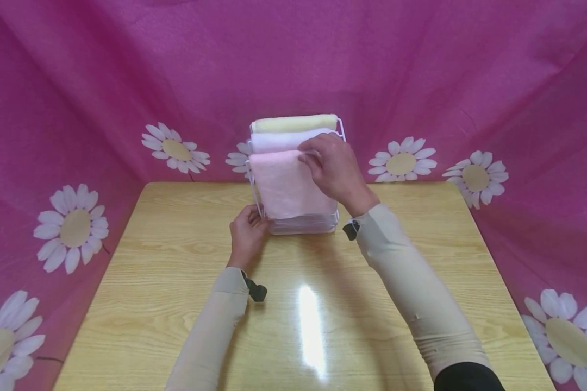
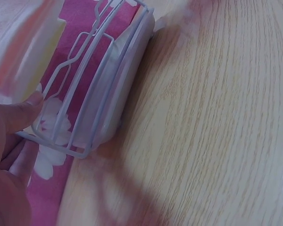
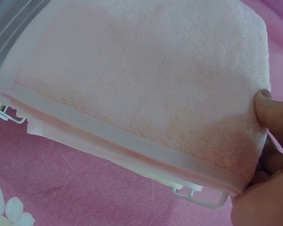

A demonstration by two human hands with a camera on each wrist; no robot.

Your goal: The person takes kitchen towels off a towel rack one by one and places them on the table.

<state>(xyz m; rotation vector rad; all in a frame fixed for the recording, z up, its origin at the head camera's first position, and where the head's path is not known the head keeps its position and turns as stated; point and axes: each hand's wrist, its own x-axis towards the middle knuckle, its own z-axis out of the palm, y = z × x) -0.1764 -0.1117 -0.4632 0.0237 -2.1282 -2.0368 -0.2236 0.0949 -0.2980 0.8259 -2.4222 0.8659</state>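
Note:
A white wire rack (image 2: 87, 61) stands near the far edge of the table, with folded towels hung over its bars. In front hangs a pink towel (image 1: 291, 187), behind it a white towel (image 1: 276, 142), and at the back a pale yellow towel (image 1: 293, 124). My right hand (image 1: 335, 165) pinches the pink towel's upper right edge between thumb and fingers. Down at the rack's front left, my left hand (image 1: 248, 231) grips the white wire with thumb and fingers. Part of the white towel is hidden behind the right hand.
The rack stands on a wooden table (image 1: 176, 304) with a bright light reflection on its near part. A magenta cloth (image 1: 293, 54) with white daisies rises behind the rack and along both sides. A dark strap piece (image 1: 256, 292) hangs at the left wrist.

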